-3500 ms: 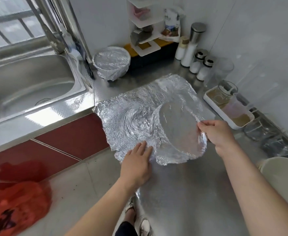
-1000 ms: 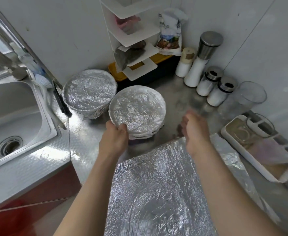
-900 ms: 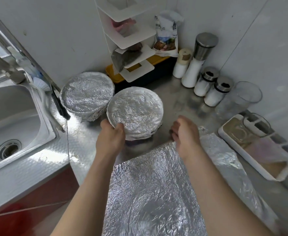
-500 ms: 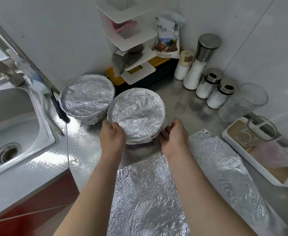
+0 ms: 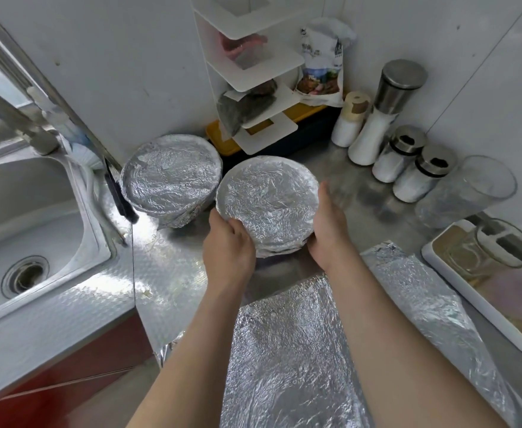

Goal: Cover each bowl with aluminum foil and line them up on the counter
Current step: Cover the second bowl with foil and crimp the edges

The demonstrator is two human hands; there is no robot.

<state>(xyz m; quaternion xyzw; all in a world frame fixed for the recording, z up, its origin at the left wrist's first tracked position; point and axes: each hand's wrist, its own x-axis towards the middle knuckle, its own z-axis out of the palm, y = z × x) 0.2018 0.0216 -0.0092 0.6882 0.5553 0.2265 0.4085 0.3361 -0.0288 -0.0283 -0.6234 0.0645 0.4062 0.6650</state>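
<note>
Presently both hands are on a round bowl capped with crinkled aluminium foil point(image 5: 267, 202), which sits well to the right of the stainless steel sink point(image 5: 37, 205), over the steel worktop point(image 5: 167, 273); whether its base rests on that surface or hangs just above it cannot be told. The left hand point(image 5: 227, 245) grips the bowl's rim on the side toward the sink, fingers curled over the foil edge. The right hand point(image 5: 327, 223) lies against the side away from the sink, fingers stretched out rather than curled, their tips blurred. A second foil-covered round bowl point(image 5: 170, 177) stands closer to the sink, just beside the held one, nearly touching it. Right of the sink and nearer the person, a loose crumpled sheet of aluminium foil point(image 5: 284, 359) lies flat under the forearms, with a narrower foil strip point(image 5: 432, 304) farther from the sink beside it. Farther still from the sink stand a white tiered corner shelf point(image 5: 253, 72), a row of white shakers with metal caps point(image 5: 408, 168), a clear drinking glass point(image 5: 466, 193) and a white rectangular tray point(image 5: 469, 288).
</note>
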